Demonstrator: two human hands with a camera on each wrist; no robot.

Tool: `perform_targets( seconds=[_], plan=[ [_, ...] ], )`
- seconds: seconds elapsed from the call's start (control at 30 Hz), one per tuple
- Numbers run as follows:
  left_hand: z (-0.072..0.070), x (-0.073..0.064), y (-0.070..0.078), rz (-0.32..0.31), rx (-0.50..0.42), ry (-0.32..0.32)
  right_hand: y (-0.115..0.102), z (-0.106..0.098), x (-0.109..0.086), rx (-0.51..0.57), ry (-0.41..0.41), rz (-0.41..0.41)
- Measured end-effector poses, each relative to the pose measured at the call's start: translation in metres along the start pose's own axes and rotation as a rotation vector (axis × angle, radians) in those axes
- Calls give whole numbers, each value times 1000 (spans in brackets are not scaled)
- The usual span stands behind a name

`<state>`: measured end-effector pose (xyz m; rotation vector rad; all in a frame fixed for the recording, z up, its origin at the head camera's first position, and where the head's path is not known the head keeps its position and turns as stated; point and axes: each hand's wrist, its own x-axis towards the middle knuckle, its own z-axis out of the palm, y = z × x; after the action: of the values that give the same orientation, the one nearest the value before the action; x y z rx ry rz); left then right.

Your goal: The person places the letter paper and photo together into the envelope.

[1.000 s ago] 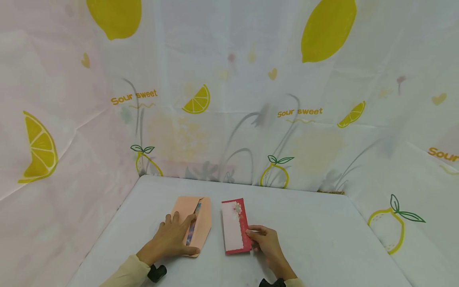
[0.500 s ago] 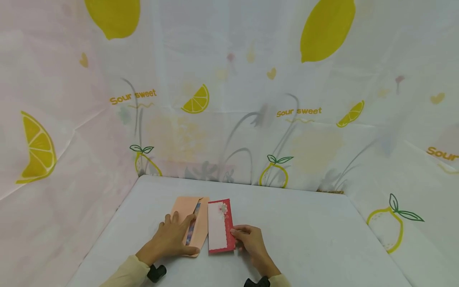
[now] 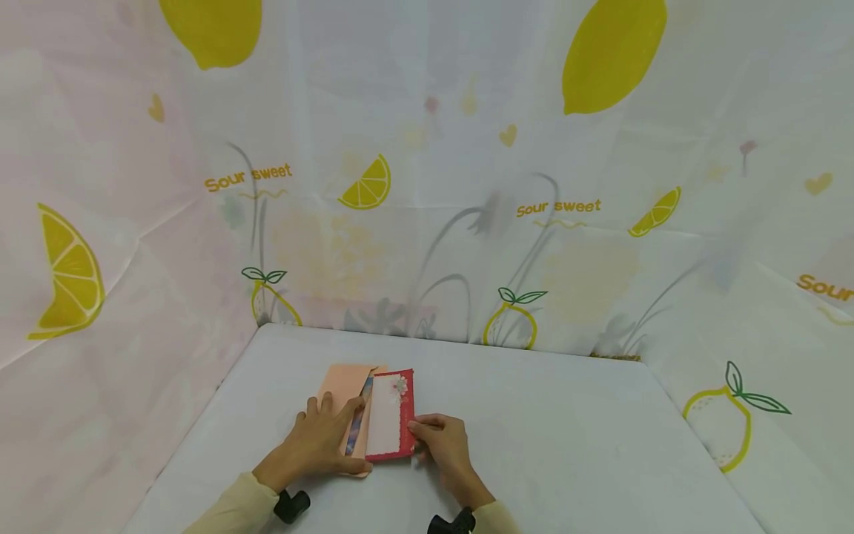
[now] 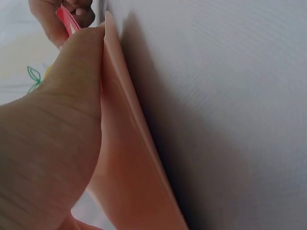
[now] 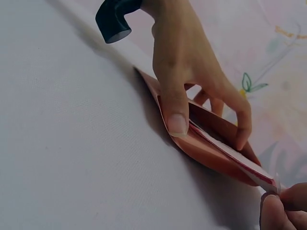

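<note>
A peach envelope (image 3: 342,378) lies on the white table, its flap side up. My left hand (image 3: 316,441) rests on it, fingers spread, with thumb and index finger on either side of its opening. A blue-purple patterned strip (image 3: 356,426) shows in that opening; I cannot tell whether it is lining or an insert. My right hand (image 3: 443,445) pinches the right edge of a red-and-white card (image 3: 385,415) with a flower print. The card's left edge lies over the flap, beside the opening. In the right wrist view, the card (image 5: 240,160) angles along the envelope (image 5: 208,155).
The white table (image 3: 567,437) meets lemon-printed cloth walls (image 3: 427,259) at the back and sides. Black wrist cameras (image 3: 292,506) sit on both wrists, close above the tabletop.
My right hand has carried the card leftward from the bare table until it overlaps the envelope's right flap. My left hand has stayed in place on the envelope.
</note>
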<state>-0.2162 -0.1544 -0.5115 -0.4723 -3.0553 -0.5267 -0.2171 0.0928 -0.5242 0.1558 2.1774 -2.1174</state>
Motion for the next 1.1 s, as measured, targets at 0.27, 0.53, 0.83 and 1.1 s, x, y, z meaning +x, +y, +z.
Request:
perform_targets(
  seconds=[0.27, 0.53, 0.83, 1.1],
  plan=[
    [0, 0, -1, 21, 15, 10, -2, 11, 1, -16, 30, -40],
    [-1, -1, 0, 31, 4, 18, -3, 16, 0, -20, 80, -71],
    [-1, -1, 2, 2, 8, 3, -2, 30, -1, -92, 94, -73],
    [-2, -1, 3, 7, 16, 10, -3, 41, -3, -77, 20, -21]
  ],
)
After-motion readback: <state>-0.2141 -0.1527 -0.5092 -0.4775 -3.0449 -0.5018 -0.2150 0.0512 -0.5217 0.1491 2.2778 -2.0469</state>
